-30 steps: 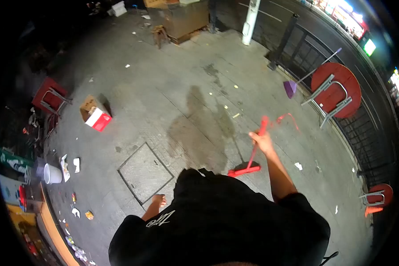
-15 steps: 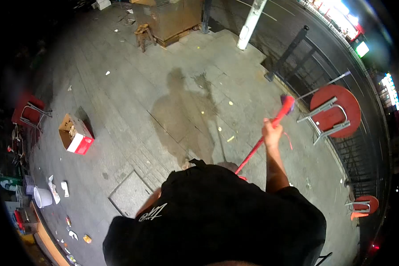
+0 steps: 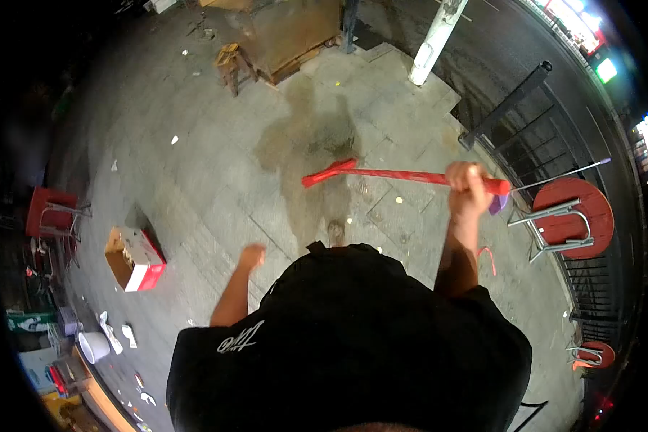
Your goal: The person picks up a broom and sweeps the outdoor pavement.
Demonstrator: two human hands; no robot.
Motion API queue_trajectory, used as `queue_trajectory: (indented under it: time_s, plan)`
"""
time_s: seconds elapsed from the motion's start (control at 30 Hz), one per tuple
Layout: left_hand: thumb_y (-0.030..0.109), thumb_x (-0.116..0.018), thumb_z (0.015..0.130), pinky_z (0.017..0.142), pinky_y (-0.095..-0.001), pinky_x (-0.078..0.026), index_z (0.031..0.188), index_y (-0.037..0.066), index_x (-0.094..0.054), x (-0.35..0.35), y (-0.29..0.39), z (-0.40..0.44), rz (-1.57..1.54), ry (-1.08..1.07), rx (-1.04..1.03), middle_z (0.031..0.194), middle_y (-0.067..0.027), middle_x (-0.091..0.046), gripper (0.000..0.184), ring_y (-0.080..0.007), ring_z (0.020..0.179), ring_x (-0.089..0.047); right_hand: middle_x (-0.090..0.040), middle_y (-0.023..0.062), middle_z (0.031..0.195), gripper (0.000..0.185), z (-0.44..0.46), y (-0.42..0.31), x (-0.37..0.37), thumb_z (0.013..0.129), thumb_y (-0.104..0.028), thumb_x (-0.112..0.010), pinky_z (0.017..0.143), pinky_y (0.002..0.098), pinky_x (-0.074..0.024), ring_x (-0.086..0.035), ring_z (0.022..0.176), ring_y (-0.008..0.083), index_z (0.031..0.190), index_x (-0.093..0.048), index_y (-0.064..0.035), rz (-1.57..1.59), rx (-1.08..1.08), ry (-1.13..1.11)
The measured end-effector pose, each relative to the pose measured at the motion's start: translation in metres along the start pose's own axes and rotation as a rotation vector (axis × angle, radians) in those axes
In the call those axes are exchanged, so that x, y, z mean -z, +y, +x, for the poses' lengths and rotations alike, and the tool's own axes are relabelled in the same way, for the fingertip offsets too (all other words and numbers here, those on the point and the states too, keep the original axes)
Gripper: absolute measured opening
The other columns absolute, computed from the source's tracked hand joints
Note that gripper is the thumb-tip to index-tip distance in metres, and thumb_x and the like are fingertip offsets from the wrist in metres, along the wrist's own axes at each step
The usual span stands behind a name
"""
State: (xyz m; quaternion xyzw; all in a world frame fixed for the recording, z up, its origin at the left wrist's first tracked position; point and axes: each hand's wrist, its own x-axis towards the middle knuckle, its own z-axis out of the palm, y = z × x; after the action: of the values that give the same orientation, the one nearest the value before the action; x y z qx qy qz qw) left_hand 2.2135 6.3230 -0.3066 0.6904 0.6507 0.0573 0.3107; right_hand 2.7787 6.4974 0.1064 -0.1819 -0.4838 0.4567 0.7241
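My right hand (image 3: 468, 189) is closed around a long red stick-like thing (image 3: 403, 175), near its thick right end. From there it stretches leftward above the pavement to a wider, flattened end. A small purple piece (image 3: 498, 204) shows beside my fist. I cannot make out what kind of thing it is. My left hand (image 3: 252, 257) is off to the left of my body, apart from the red thing, with its fingers curled and nothing visible in them. A thin red strip (image 3: 488, 261) lies below my right hand.
An open cardboard box (image 3: 137, 261) stands on the left, with a white bucket (image 3: 93, 346) and litter below it. Ahead are a wooden stool (image 3: 232, 66), a large metal box (image 3: 288, 32) and a white pole (image 3: 435, 45). Folded red tables (image 3: 572, 219) lean along the railing (image 3: 515, 104).
The red thing has swung from slanting down toward my body to lying nearly level, its wide end out to the left. My left hand has come into view. The scene has shifted.
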Motion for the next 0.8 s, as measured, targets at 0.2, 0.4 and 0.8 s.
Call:
queue_trajectory:
  time_s: [0.2, 0.4, 0.8]
  plan:
    - [0.029, -0.061, 0.089, 0.079, -0.0497, -0.053, 0.097, 0.006, -0.069, 0.043, 0.002, 0.038, -0.211, -0.385, 0.466, 0.096, -0.0163, -0.073, 0.026, -0.0353, 0.09, -0.068, -0.04, 0.0008, 0.058, 0.031, 0.163, 0.116, -0.04, 0.093, -0.015, -0.062, 0.053, 0.0328, -0.0312, -0.036, 0.052, 0.0134, 0.07, -0.043, -0.0096, 0.029, -0.028, -0.047]
    - [0.029, -0.06, 0.092, 0.078, -0.0496, -0.053, 0.099, 0.005, -0.07, 0.091, -0.055, 0.174, -0.272, -0.422, 0.522, 0.097, -0.0171, -0.072, 0.028, -0.0358, 0.09, -0.068, -0.039, 0.0004, 0.054, 0.038, 0.294, 0.236, -0.057, 0.097, -0.025, -0.057, 0.055, 0.033, -0.0314, -0.036, 0.05, 0.0137, 0.066, -0.041, -0.0117, -0.022, -0.012, -0.127]
    - [0.022, -0.057, 0.093, 0.076, -0.0473, -0.053, 0.103, 0.002, -0.071, 0.387, -0.131, 0.695, -0.004, -0.098, -0.179, 0.097, -0.021, -0.071, 0.027, -0.0362, 0.088, -0.069, -0.045, 0.0036, 0.056, 0.035, 0.502, 0.426, -0.104, 0.09, -0.02, -0.066, 0.054, 0.0381, -0.0328, -0.04, 0.053, 0.0179, 0.065, -0.045, -0.0073, -0.009, 0.119, -0.146]
